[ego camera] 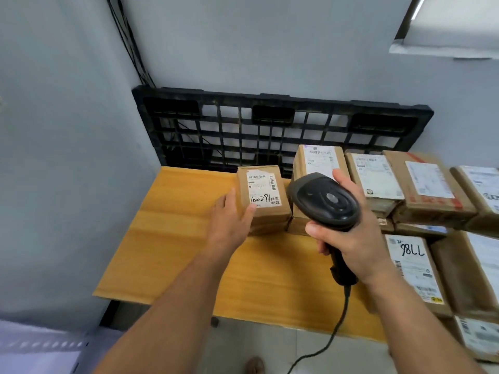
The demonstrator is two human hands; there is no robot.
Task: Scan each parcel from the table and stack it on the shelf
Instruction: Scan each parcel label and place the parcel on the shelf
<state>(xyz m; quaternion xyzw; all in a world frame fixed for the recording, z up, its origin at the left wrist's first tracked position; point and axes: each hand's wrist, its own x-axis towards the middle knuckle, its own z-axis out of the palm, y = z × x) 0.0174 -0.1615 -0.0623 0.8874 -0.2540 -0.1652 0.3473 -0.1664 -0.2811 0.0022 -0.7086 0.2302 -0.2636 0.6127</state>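
Standing in a grey-walled corner at a yellow desk (172,238), a black pallet (270,125) leaning behind. Clasping the small parcel (266,190) with the left grip (229,220), thumb on the label edge and fingers down its left side, probably steadying rather than lifting it, keeping the barcode face up on the desk. Clenching the scanner (326,199) in the right grip (356,238), wrist cocked, aiming its head at that label. Leaving the cable (341,319) trailing and the other parcels (432,190) stacked at right.
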